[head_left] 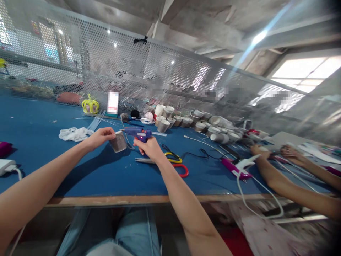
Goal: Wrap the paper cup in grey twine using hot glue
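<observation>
In my right hand is a blue glue gun, its nozzle pointing left and a clear glue stick jutting from its back. A small red light glows on its side. My left hand grips a small grey cup by its rim, tilted over the table. The nozzle is right at the cup's rim; whether they touch I cannot tell. Below my right hand lie scissors with yellow and red handles. A crumpled white plastic bag rests left of my left hand.
Several similar cups stand along the back by the perforated metal screen. A yellow woven crown shape and a lit phone are at back left. To the right, a purple power strip with cables lies near another person's arms.
</observation>
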`<state>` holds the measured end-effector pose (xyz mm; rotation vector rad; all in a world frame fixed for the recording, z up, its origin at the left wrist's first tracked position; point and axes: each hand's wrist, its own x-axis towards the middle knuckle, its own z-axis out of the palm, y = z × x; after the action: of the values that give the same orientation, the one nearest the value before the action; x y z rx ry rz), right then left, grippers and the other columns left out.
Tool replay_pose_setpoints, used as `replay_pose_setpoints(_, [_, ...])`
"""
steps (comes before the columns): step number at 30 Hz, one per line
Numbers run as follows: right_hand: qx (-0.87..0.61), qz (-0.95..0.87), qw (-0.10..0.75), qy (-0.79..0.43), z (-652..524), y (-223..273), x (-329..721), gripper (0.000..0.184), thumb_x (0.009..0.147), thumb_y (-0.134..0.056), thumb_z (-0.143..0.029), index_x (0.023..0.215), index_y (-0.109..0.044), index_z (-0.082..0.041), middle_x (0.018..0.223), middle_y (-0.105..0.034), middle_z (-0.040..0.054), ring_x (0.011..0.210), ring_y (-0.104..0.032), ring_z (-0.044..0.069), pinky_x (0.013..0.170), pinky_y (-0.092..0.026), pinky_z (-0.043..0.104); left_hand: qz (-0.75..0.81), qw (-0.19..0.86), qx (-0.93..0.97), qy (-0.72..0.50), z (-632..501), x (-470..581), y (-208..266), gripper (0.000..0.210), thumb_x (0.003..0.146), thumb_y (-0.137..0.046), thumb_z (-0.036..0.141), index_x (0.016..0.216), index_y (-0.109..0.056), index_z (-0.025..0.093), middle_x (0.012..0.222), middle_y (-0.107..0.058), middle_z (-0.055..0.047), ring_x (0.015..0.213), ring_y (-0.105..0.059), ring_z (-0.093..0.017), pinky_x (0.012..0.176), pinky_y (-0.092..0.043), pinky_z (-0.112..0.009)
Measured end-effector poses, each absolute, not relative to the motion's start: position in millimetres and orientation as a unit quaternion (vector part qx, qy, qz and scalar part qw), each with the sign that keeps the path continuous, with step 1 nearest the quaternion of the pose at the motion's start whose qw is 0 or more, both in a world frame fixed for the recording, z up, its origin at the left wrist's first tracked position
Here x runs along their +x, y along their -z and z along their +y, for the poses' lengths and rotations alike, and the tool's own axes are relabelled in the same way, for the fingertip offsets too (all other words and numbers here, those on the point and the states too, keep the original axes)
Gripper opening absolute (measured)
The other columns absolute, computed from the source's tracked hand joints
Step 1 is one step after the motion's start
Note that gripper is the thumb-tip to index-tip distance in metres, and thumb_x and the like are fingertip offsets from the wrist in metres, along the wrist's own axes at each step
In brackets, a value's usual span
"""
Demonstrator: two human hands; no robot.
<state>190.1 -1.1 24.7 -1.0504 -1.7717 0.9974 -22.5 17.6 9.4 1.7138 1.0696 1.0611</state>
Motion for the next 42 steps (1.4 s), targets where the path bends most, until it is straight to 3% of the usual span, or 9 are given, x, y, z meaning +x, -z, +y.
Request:
replay_pose_setpoints(6, [-0.472,-0.730,0.371,-0.328,-3.7,-28.8,190.8,0.022,0.068,-0.052,-0.031,0.054,-0.051,-0.014,0.032,-0.040,-0.0061,0.029,-0.037,0.005,0.036,-0.033,0.016,0.433,0.416,0.673,-0.432,16.9,-20.5,-8.1,0.017,0.066,-0.054,0.033,0.064,-0.048,0.016,0.059,-0.052,0.002,0.059,-0.047,-0.012,0.058,-0.035,-0.024])
replay_pose_setpoints(20, [-0.513,-0.749,0.340,-0.248,-9.4,-31.1,185.1,0.022,0.070,-0.050,-0.031,0.056,-0.054,-0.015,0.036,-0.045,-0.0032,0.033,-0.043,0.008,0.040,-0.037,0.018,0.413,0.443,0.670,-0.429,16.9,-20.9,-9.1,0.014,0.066,-0.056,0.028,0.063,-0.048,0.016,0.059,-0.053,0.004,0.058,-0.048,-0.010,0.059,-0.035,-0.023])
replay_pose_setpoints(42, [-0.520,-0.738,0.342,-0.260,-10.1,-32.6,185.7,0.023,0.069,-0.051,-0.030,0.051,-0.051,-0.015,0.034,-0.044,-0.0035,0.031,-0.042,0.007,0.037,-0.035,0.016,0.416,0.423,0.690,-0.416,18.5,-23.3,-7.4,0.017,0.068,-0.055,0.031,0.065,-0.048,0.016,0.061,-0.054,0.002,0.061,-0.051,-0.012,0.062,-0.038,-0.024])
